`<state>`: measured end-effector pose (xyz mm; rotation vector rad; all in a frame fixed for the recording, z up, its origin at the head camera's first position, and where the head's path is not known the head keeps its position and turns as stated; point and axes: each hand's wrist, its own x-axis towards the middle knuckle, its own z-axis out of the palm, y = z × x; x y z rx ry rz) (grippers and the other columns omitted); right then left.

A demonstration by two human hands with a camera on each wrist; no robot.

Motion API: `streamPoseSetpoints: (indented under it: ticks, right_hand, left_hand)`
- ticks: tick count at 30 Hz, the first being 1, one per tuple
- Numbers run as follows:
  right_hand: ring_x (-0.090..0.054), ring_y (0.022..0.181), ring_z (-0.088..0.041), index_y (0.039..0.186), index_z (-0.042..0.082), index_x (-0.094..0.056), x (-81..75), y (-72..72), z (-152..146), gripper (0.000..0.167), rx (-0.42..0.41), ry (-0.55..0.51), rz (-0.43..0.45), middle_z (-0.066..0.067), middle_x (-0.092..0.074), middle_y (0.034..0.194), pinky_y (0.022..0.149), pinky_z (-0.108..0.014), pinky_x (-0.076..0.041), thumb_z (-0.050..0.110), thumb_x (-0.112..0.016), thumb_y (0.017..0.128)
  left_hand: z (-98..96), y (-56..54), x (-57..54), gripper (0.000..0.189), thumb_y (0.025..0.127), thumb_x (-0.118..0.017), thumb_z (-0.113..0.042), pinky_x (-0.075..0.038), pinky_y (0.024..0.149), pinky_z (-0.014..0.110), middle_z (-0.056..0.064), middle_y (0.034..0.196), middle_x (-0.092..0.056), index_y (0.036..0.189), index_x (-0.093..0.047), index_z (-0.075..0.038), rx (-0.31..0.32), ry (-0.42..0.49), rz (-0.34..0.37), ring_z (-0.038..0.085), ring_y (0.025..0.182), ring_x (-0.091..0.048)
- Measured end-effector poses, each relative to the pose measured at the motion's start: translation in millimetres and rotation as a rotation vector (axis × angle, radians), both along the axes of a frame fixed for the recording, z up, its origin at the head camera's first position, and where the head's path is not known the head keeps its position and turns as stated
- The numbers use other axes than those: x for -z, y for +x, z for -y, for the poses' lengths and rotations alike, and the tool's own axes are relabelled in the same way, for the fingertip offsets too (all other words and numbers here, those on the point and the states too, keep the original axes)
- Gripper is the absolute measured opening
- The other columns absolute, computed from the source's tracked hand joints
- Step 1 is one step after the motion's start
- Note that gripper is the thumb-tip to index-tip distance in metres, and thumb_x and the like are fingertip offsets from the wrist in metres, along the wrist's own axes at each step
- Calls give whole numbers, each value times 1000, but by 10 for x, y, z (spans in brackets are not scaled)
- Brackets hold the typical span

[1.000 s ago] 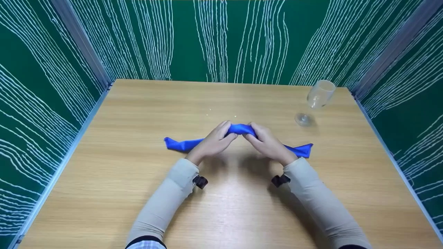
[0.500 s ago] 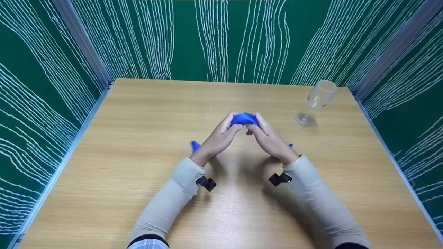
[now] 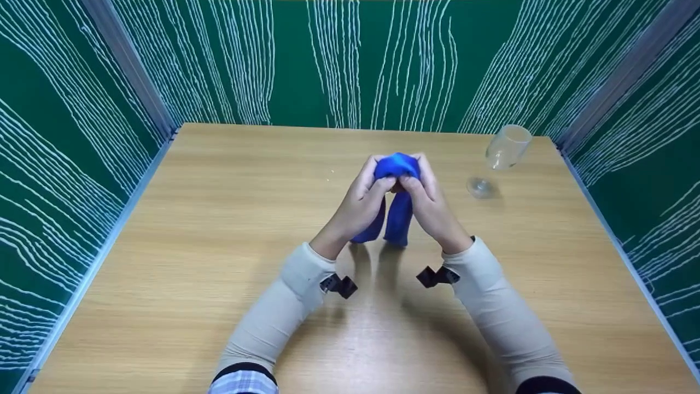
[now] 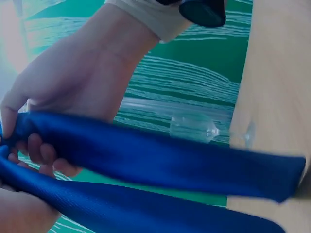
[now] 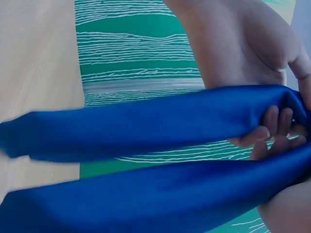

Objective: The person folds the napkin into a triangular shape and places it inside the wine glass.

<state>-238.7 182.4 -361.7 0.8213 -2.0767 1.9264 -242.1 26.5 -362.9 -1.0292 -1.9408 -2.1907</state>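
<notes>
A shiny blue cloth [image 3: 400, 219], gathered into a long strip, is raised above the table by both hands. My left hand [image 3: 358, 205] grips one side of its middle, and my right hand [image 3: 433, 210] grips the other, thumbs on the near side. Between the wrists the two ends hang down side by side. In the left wrist view, one tail of the cloth [image 4: 180, 158] runs from the fingers towards the tabletop. The right wrist view shows both tails of the cloth [image 5: 146, 131] as well; some fingers are hidden behind the fabric.
A stemmed wine glass [image 3: 507, 149] stands upright at the back right of the wooden table [image 3: 229, 180]. Green panels with white lines [image 3: 298, 65] close in the back and sides. A few tiny pale specks lie on the table beyond the hands.
Both hands have moved away from me and closer together, lifting the cloth. Its ends, spread out to both sides on the table before, now hang between the wrists.
</notes>
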Motion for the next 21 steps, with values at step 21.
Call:
streamPoseSetpoints:
  ticks: [21]
  right_hand:
    - [-51,115,-29,139,6,-40,117,-13,122,43,75,40,-28,-13,-46,135,93,-46,-43,14,-34,97]
  left_hand:
    - [-59,17,148,49,98,-30,-27,-37,104,35,18,146,-29,141,-26,-4,-229,-246,-166,26,127,-38]
